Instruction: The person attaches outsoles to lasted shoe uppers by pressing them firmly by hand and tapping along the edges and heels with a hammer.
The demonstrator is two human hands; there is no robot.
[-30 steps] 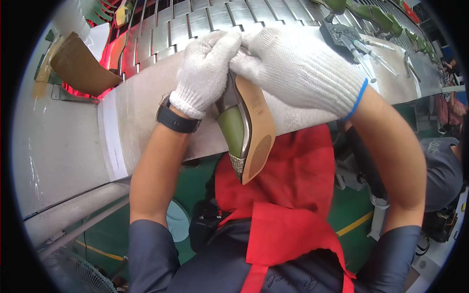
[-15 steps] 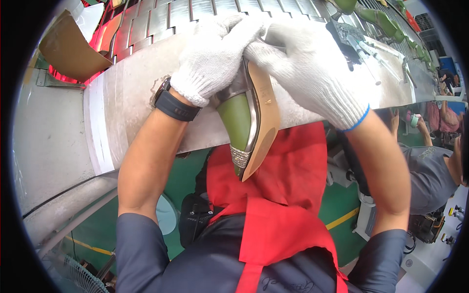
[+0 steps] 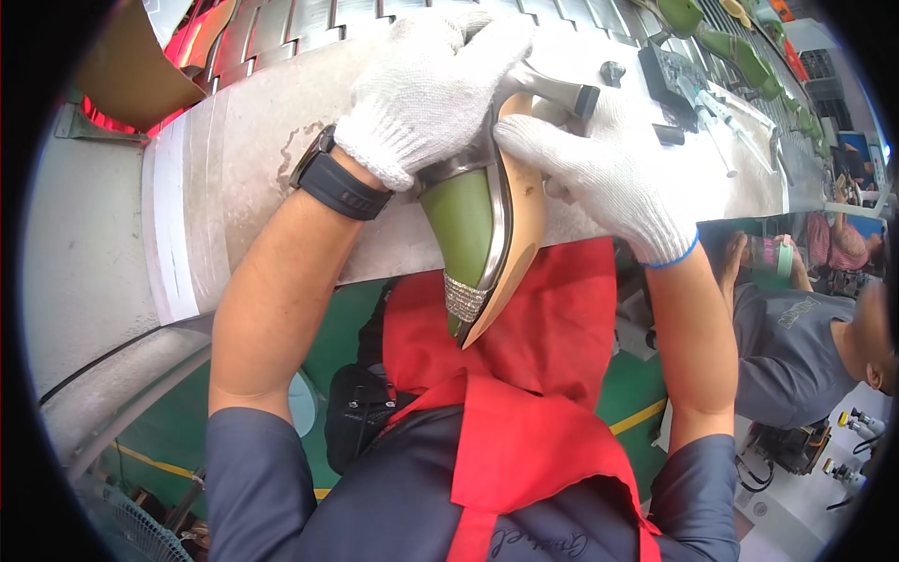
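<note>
A green high-heeled shoe point(image 3: 459, 220) with a pointed toe, a glittering band and a tan sole hangs toe down between my hands. My left hand point(image 3: 426, 98), in a white knitted glove, is wrapped round its heel end on the left side. The slim metallic heel point(image 3: 552, 89) sticks out to the right and ends in a dark tip. My right hand point(image 3: 609, 169), gloved likewise, presses its thumb on the sole, with its fingers bent behind the shoe. The shoe's back opening is mostly hidden by my left hand.
A pale worktop point(image 3: 253, 178) runs under my hands, beside a slatted metal conveyor point(image 3: 318, 23). A dark block point(image 3: 667, 75), syringe-like tools point(image 3: 726, 122) and a small dark piece point(image 3: 613, 72) lie to the right. More green shoes point(image 3: 735, 56) stand beyond. A co-worker point(image 3: 796, 328) is at the right.
My right hand has moved down from the heel end onto the sole. The heel, hidden before, now shows. The shoe has turned slightly, with its sole seen more edge-on.
</note>
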